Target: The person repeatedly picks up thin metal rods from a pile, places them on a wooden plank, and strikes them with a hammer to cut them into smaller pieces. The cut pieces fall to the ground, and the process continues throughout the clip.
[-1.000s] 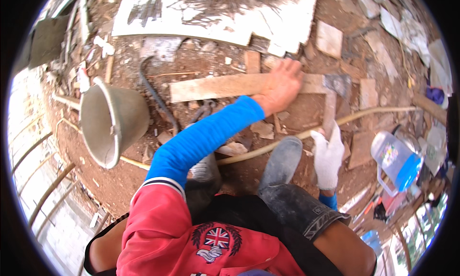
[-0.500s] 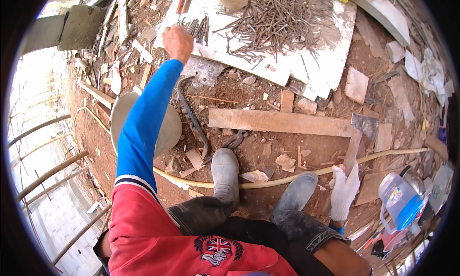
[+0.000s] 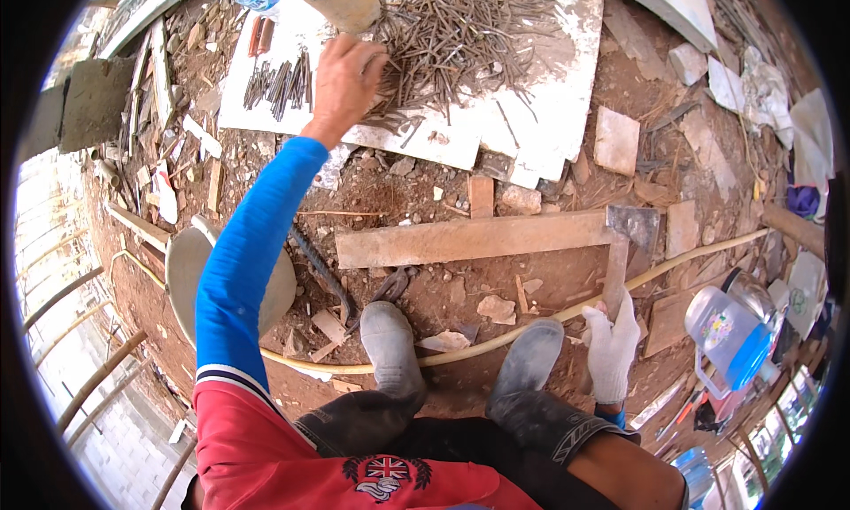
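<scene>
My bare left hand (image 3: 348,85), in a blue sleeve, reaches to the left edge of a heap of rusty nails (image 3: 460,45) on a white board (image 3: 558,103). Its fingers are curled together; what they hold, if anything, is hidden. A neat row of nails (image 3: 279,85) lies left of that hand on the same board. In a white glove, my right hand (image 3: 611,346) is closed round the wooden handle of a hatchet (image 3: 633,228). The hatchet's broad metal head is at the right end of a long wooden plank (image 3: 469,238) on the ground.
A cylindrical block (image 3: 341,1) and two reddish pieces (image 3: 260,34) are on the board. Pincers (image 3: 390,284) and a dark bent bar (image 3: 323,271) lie near my left boot (image 3: 390,337). A pale hose (image 3: 469,351) crosses the ground; a clear-and-blue jug (image 3: 730,337) is at right.
My left hand has moved from the row of nails rightward to the heap. The right hand keeps its hold on the hatchet. The whole view has shifted somewhat.
</scene>
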Action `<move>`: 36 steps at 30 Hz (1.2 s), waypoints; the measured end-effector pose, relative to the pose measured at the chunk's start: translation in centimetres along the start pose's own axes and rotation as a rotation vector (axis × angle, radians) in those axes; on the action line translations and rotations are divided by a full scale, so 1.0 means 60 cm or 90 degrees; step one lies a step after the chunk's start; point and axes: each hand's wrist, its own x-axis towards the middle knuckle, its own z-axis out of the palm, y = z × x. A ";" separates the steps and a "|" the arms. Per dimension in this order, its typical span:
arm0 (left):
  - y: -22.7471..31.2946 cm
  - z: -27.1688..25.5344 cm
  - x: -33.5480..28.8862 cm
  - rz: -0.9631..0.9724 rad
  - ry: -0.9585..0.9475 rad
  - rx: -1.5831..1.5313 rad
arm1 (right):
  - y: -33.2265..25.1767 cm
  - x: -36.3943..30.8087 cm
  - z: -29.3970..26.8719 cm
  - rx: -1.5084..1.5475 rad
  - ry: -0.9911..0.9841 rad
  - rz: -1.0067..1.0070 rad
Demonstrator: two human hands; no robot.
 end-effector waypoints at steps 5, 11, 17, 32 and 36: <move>0.102 0.072 0.057 0.053 0.063 -0.013 | 0.006 0.005 0.005 -0.046 -0.002 -0.034; 0.080 0.074 0.071 -0.042 0.074 -0.024 | 0.008 0.011 0.002 -0.016 -0.020 0.052; 0.153 0.094 0.040 -0.123 0.086 -0.104 | 0.013 0.024 0.008 0.002 -0.018 0.055; 0.053 0.039 0.138 -0.197 -0.093 0.081 | -0.024 0.030 0.013 0.041 -0.031 0.090; 0.084 0.068 0.147 -0.267 -0.150 0.120 | -0.019 0.028 0.013 0.033 -0.038 0.079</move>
